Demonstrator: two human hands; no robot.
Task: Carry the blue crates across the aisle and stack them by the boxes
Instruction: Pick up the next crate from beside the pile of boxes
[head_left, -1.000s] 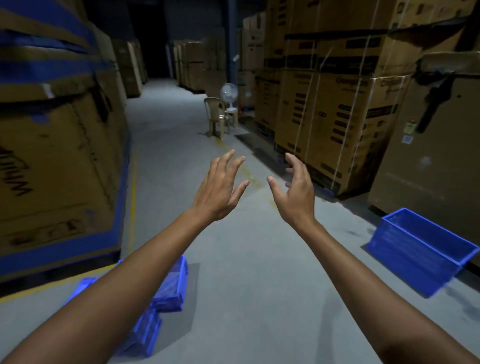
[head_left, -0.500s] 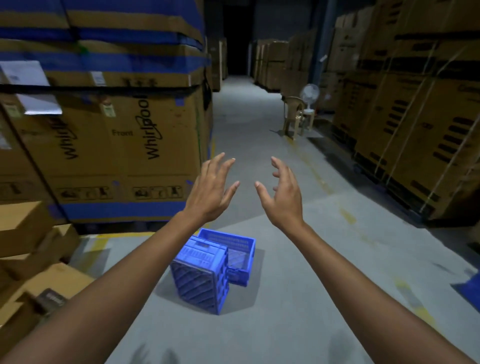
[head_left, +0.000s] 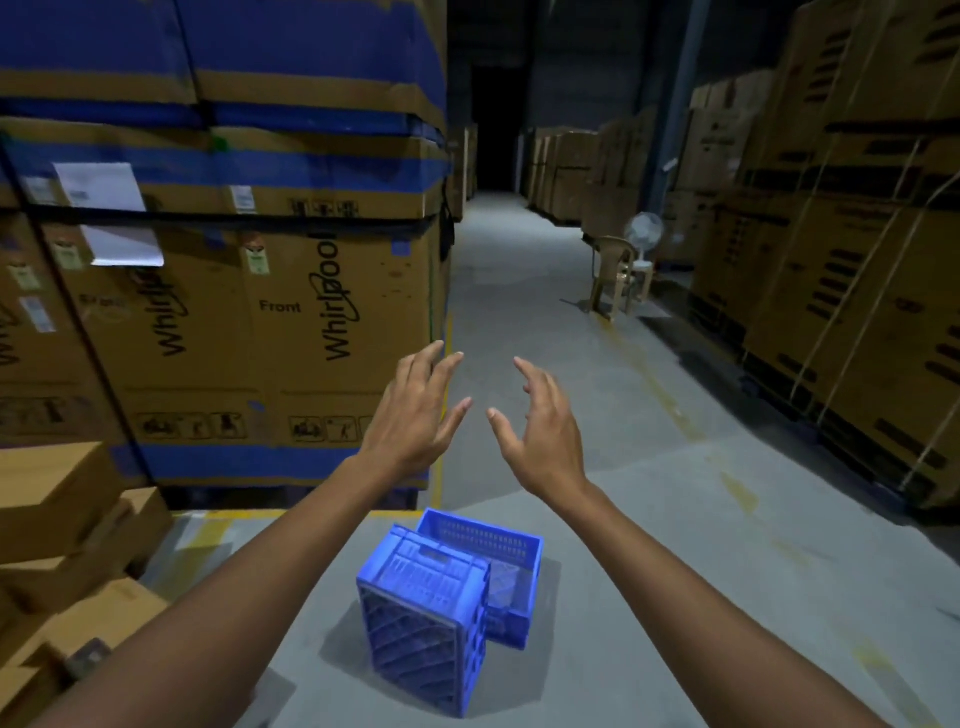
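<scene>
Two blue plastic crates stand on the grey floor below my hands. One blue crate (head_left: 423, 618) lies tipped on its side, its ribbed bottom facing me. The other blue crate (head_left: 498, 561) sits upright behind it, touching it, with its mouth up. My left hand (head_left: 415, 415) and my right hand (head_left: 540, 431) are stretched out in front of me above the crates, fingers spread, holding nothing. Both hands are well clear of the crates.
Tall stacked cardboard boxes (head_left: 249, 291) stand to the left. Smaller brown boxes (head_left: 62, 530) pile up at the lower left. More stacked boxes (head_left: 852, 291) line the right side. A plastic chair (head_left: 615, 278) and a fan (head_left: 644, 234) stand down the aisle.
My view has swung left, away from the crate at the right-hand boxes, and the two crates on the floor now lie centred below my hands. Both hands stayed empty.
</scene>
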